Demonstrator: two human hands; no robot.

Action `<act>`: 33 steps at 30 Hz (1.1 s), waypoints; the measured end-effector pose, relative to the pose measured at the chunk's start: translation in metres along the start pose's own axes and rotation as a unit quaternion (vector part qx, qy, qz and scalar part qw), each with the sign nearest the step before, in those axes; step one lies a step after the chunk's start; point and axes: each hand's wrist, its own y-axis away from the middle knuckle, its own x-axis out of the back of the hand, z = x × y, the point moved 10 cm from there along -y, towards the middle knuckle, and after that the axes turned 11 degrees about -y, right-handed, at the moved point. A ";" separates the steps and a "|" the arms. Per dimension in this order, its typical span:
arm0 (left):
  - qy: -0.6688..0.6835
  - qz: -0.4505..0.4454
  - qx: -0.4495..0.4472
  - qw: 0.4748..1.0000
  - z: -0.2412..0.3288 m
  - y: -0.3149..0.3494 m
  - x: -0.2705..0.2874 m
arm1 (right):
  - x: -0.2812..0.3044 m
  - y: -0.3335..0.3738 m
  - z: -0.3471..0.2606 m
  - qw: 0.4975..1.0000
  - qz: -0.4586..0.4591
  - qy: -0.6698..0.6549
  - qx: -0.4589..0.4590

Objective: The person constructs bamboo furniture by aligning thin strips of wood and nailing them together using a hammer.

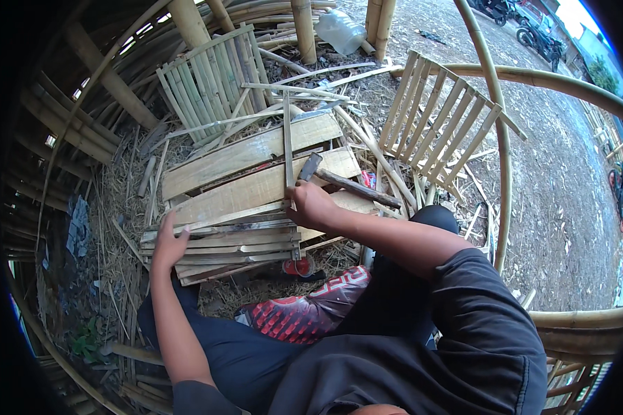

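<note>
My right hand (313, 205) is closed around the lower end of a thin bamboo strip (288, 138), which points away from me over a low plank table (225, 198). Just beyond that hand lies a hammer (360, 189), its metal head on the boards and its wooden handle toward the right. My left hand (169, 242) rests at the left end of a stack of slats (239, 245) along the table's near side. Its thumb and fingers are apart, touching the slat ends. A long thin slat (232, 216) lies on top between my hands.
Slatted bamboo panels stand beyond the table, one at the left (211, 79) and one at the right (436, 114). A clear plastic jug (340, 31) lies at the back. Bamboo posts (495, 138) and rails surround me. Loose strips litter the ground; parked motorbikes (540, 41) stand far right.
</note>
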 end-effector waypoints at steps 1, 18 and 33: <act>0.032 0.099 0.072 0.992 -0.042 -0.007 0.004 | -0.010 -0.003 0.002 1.000 -0.012 -0.010 -0.018; 0.107 0.304 0.510 0.797 -0.183 0.018 -0.055 | -0.029 0.016 0.045 0.978 -0.069 -0.072 -0.184; 0.142 0.142 0.502 0.842 -0.192 0.018 -0.066 | -0.021 0.002 0.052 0.987 -0.015 -0.064 -0.149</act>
